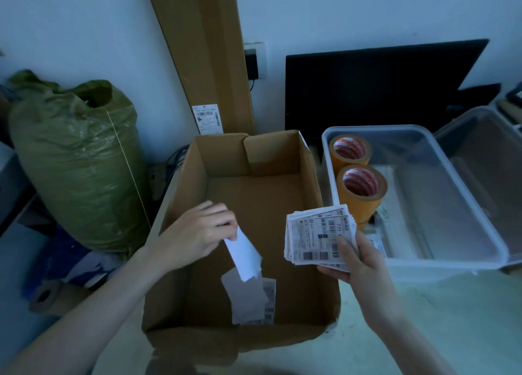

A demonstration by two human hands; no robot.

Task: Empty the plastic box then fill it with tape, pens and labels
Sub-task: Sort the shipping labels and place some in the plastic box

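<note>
Pinching white slip in your left hand over cardboard box; right hand grasps label stack just right of box. Loose fanned stack may slide, scatter.

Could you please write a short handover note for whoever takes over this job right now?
Left hand: pinches one white slip over the open cardboard box.
Right hand: grips a stack of labels between the cardboard box and the plastic box.
Plastic box: two tape rolls stand at its left end, some papers lie on its floor.
Cardboard box: a few loose slips on its floor.
Done: tape is in.
Left: labels go in; pens too, none in view.
</note>
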